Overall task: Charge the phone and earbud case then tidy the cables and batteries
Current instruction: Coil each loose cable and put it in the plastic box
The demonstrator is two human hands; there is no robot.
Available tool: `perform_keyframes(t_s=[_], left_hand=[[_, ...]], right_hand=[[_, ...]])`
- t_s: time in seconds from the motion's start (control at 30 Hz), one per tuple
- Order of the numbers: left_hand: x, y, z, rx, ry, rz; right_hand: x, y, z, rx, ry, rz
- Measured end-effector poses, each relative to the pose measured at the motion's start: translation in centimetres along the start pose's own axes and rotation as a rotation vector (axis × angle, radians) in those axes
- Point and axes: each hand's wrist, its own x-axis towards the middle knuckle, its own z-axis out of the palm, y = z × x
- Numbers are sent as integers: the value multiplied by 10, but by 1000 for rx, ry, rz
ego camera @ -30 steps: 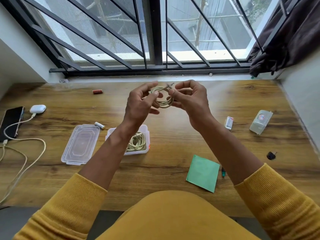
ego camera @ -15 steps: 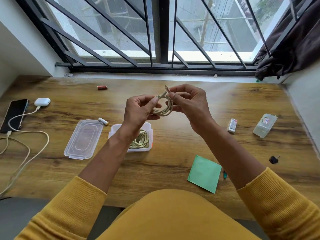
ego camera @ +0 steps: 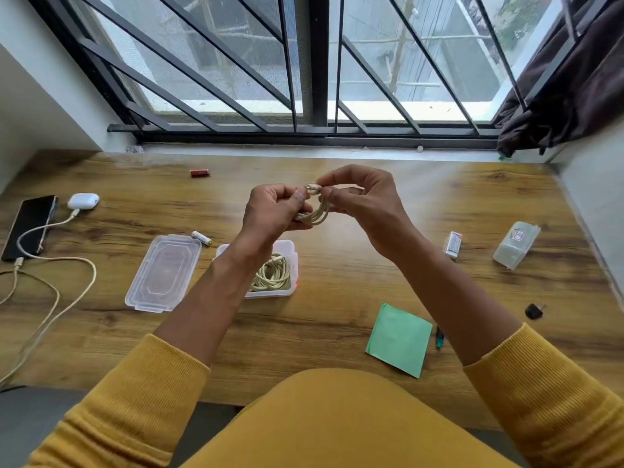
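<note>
Both hands hold a small coil of cream cable [ego camera: 315, 216] above the table. My left hand [ego camera: 275, 211] grips the coil's left side; my right hand [ego camera: 363, 201] pinches its plug end at the top. Below them a clear plastic box [ego camera: 290, 246] holds another coiled cream cable [ego camera: 271, 276], with its lid [ego camera: 163, 273] lying to the left. At the far left a black phone [ego camera: 32, 226] and a white earbud case [ego camera: 83, 201] each have a cable plugged in. A white battery [ego camera: 201, 237] lies by the lid and a red battery [ego camera: 200, 172] near the window.
A green paper square [ego camera: 400, 339] lies at the front right with a small green item [ego camera: 439, 340] beside it. Further right are a small white battery pack [ego camera: 452, 244], a clear plastic container [ego camera: 515, 244] and a black plug adapter [ego camera: 534, 311]. Charging cables [ego camera: 54, 298] trail off the left edge.
The coil and both hands have turned: the plug end that stuck upward now lies tucked between my fingertips at the coil's top. The head view has shifted slightly.
</note>
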Motion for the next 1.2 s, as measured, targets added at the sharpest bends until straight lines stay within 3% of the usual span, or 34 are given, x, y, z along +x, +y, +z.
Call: perform_keyframes(t_s=[0.13, 0.23, 0.37, 0.53, 0.8, 0.93, 1.2], left_hand=[[0, 1, 2, 34, -54, -30], [-2, 5, -1, -10, -185, -71], [-5, 13, -6, -116, -337, -115], [-12, 17, -9, -149, -346, -121], [-9, 17, -4, 51, -310, -38], [-6, 13, 0, 82, -230, -26], [-6, 19, 5, -133, -220, -149]], right_hand=[[1, -3, -7, -19, -122, 14], [2, -5, -11, 22, -194, 64], [2, -7, -13, 44, -190, 131], [1, -1, -5, 18, -15, 138], [-4, 7, 5, -118, 202, 75], [-3, 4, 2, -129, 201, 81], [2, -2, 3, -176, 107, 98]])
